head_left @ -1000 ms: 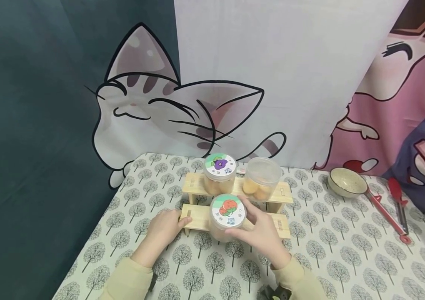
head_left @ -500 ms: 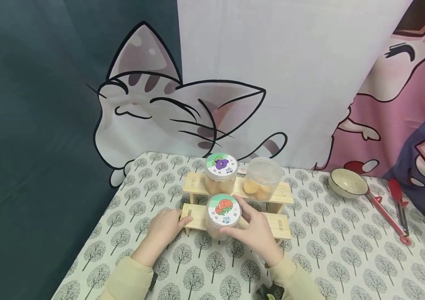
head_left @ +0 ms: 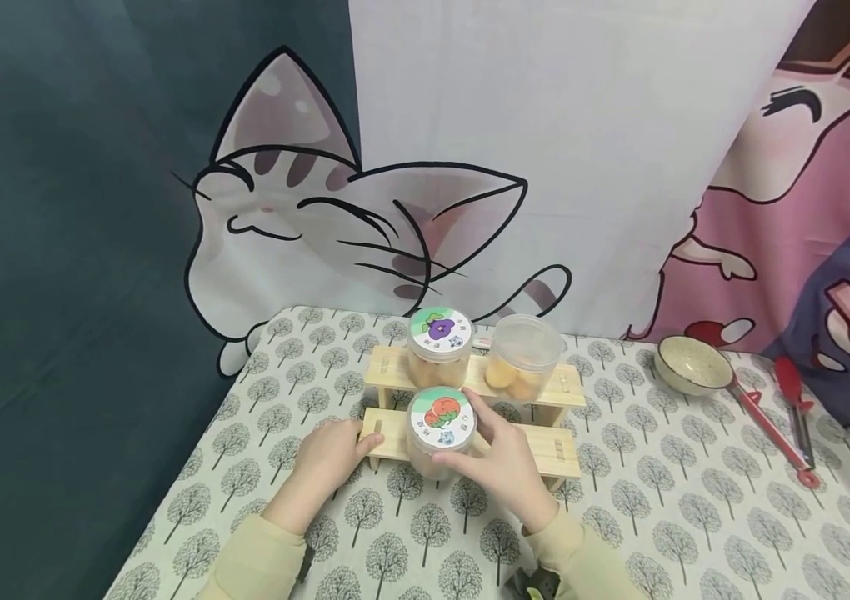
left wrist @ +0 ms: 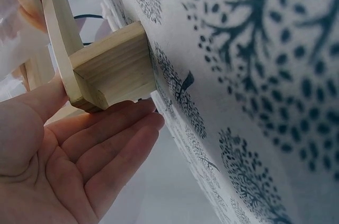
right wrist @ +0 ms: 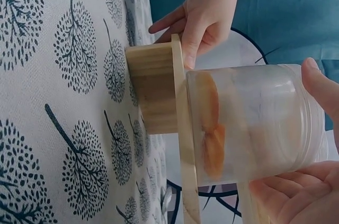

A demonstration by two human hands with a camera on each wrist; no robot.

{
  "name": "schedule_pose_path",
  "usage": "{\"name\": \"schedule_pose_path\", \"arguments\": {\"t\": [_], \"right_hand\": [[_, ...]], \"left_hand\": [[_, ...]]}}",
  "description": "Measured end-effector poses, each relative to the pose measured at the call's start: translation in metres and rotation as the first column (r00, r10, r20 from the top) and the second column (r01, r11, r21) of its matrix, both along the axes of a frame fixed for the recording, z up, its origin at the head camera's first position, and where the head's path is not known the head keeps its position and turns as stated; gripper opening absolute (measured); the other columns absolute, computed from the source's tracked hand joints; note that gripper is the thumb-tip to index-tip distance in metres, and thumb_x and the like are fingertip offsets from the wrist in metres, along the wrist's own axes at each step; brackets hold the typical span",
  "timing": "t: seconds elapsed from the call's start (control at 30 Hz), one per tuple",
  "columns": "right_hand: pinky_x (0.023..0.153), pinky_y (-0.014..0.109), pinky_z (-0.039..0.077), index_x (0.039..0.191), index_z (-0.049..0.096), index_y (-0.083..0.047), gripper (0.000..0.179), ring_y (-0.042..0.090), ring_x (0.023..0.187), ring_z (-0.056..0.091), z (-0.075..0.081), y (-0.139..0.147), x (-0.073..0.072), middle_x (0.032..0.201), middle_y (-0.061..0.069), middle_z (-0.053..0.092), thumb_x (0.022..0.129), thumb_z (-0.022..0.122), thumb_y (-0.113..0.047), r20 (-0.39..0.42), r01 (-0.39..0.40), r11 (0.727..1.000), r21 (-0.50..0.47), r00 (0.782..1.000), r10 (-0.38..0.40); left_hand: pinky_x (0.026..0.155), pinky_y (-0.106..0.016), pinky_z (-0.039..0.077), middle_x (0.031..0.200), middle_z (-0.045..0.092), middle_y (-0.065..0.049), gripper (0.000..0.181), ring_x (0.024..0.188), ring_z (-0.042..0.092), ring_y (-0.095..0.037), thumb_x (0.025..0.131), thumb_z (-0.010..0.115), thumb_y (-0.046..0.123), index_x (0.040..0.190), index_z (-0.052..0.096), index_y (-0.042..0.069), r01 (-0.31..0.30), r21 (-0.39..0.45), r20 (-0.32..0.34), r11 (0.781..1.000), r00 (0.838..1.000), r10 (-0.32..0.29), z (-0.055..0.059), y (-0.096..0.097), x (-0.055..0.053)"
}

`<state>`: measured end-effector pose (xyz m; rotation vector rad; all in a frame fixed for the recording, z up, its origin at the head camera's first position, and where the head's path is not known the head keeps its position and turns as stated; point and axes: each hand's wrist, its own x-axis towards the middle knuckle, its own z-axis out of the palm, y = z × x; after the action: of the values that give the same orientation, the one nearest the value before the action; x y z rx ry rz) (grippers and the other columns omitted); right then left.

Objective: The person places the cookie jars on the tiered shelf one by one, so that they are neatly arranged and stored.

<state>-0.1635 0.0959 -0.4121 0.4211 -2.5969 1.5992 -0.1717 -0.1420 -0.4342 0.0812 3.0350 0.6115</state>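
A two-step wooden rack (head_left: 551,450) stands on the table. My left hand (head_left: 330,456) holds the left end of its lower step, thumb on top; in the left wrist view the other fingers lie against the end piece (left wrist: 116,68). My right hand (head_left: 503,467) grips a clear plastic jar (right wrist: 249,123) near its lid, thumb on one side and fingers on the other. Its lid (head_left: 442,418) shows orange-red fruit. The jar sits upright on the lower step with orange pieces (right wrist: 212,152) inside.
On the upper step stand a jar with a purple-pictured lid (head_left: 440,346) and a jar with a plain lid (head_left: 524,358) holding yellow-orange pieces. Farther right lie a speckled bowl (head_left: 693,364), a red-handled tool (head_left: 773,429) and red tongs (head_left: 796,400). A printed curtain (head_left: 582,125) hangs behind.
My right hand has slid the jar a little to the left along the lower step, and its lid picture has turned slightly. My left hand stays at the rack's end.
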Motion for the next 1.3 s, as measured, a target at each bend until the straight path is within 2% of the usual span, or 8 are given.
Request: {"name": "schedule_pose_path", "arguments": {"t": [0.33,0.57,0.73,0.93,1.03,1.1,1.2,1.3], "right_hand": [[0.102,0.045,0.039,0.143,0.039,-0.006,0.101,0.031,0.126,0.050,0.002,-0.002,0.000,0.139,0.010,0.050,0.062,0.087,-0.042,-0.015,0.004,0.999,0.041,1.000,-0.003],[0.108,0.042,0.032,0.146,0.035,-0.011,0.102,0.018,0.132,0.043,0.007,0.007,0.001,0.145,-0.002,0.042,0.064,0.084,-0.046,-0.027,-0.004,0.999,0.048,1.000,0.005],[0.104,0.050,0.035,0.143,0.042,-0.013,0.084,0.025,0.129,0.047,0.008,0.023,0.007,0.143,0.002,0.046,0.072,0.083,-0.036,-0.099,0.008,0.999,0.054,0.995,-0.003],[0.098,0.054,0.041,0.136,0.050,-0.007,0.059,0.035,0.120,0.054,0.005,0.052,0.011,0.135,0.009,0.054,0.084,0.072,-0.023,-0.224,0.043,0.990,0.133,0.975,-0.013],[0.097,0.057,0.040,0.136,0.049,-0.005,0.055,0.037,0.116,0.056,0.003,0.072,0.011,0.134,0.013,0.055,0.087,0.068,-0.023,-0.236,0.096,0.979,0.180,0.970,-0.052],[0.095,0.060,0.040,0.136,0.050,-0.005,0.054,0.040,0.115,0.056,0.002,0.088,0.011,0.133,0.016,0.055,0.088,0.068,-0.024,-0.233,0.133,0.966,0.220,0.969,-0.080],[0.094,0.064,0.038,0.139,0.047,-0.010,0.057,0.045,0.116,0.053,0.002,0.114,0.012,0.134,0.021,0.052,0.089,0.066,-0.028,-0.213,0.176,0.937,0.300,0.970,-0.114],[0.095,0.068,0.033,0.144,0.040,-0.014,0.065,0.049,0.123,0.044,0.002,0.137,0.012,0.141,0.023,0.045,0.088,0.067,-0.035,-0.201,0.219,0.899,0.380,0.968,-0.151]], "left_hand": [[0.052,-0.031,0.041,0.069,0.061,-0.003,0.029,0.057,0.049,-0.015,0.089,0.063,0.040,0.085,0.067,0.011,0.003,0.006,-0.003,1.000,1.000,-0.003,0.002,-0.003,-0.001],[0.052,-0.032,0.042,0.071,0.062,-0.004,0.030,0.058,0.051,-0.017,0.089,0.063,0.040,0.084,0.067,0.011,-0.006,-0.009,-0.003,1.000,1.000,0.006,0.002,-0.004,-0.002],[0.052,-0.033,0.043,0.074,0.063,-0.007,0.030,0.059,0.052,-0.018,0.090,0.061,0.039,0.087,0.067,0.010,-0.010,-0.019,0.025,1.000,1.000,0.011,0.004,-0.005,-0.003],[0.050,-0.032,0.042,0.075,0.064,-0.008,0.032,0.058,0.052,-0.018,0.090,0.062,0.040,0.091,0.068,0.009,-0.038,-0.038,0.043,0.999,0.998,0.039,0.006,-0.008,-0.001],[0.055,-0.039,0.049,0.089,0.068,-0.018,0.048,0.069,0.063,-0.028,0.089,0.063,0.044,0.111,0.065,0.002,-0.035,-0.073,0.000,0.997,0.999,0.035,0.004,-0.010,0.001],[0.068,-0.047,0.053,0.108,0.065,-0.024,0.063,0.089,0.065,-0.037,0.088,0.063,0.046,0.127,0.055,-0.003,-0.038,-0.075,-0.025,0.996,0.999,0.036,0.003,-0.012,0.002],[0.091,-0.055,0.046,0.134,0.049,-0.027,0.080,0.118,0.052,-0.044,0.087,0.062,0.049,0.141,0.037,-0.005,-0.039,-0.045,-0.054,0.998,0.998,0.037,0.003,-0.017,0.004],[0.100,-0.060,0.036,0.143,0.037,-0.028,0.084,0.129,0.039,-0.047,0.087,0.063,0.050,0.145,0.030,-0.001,-0.009,-0.035,-0.108,0.999,0.994,0.005,0.004,-0.022,0.004]]}}
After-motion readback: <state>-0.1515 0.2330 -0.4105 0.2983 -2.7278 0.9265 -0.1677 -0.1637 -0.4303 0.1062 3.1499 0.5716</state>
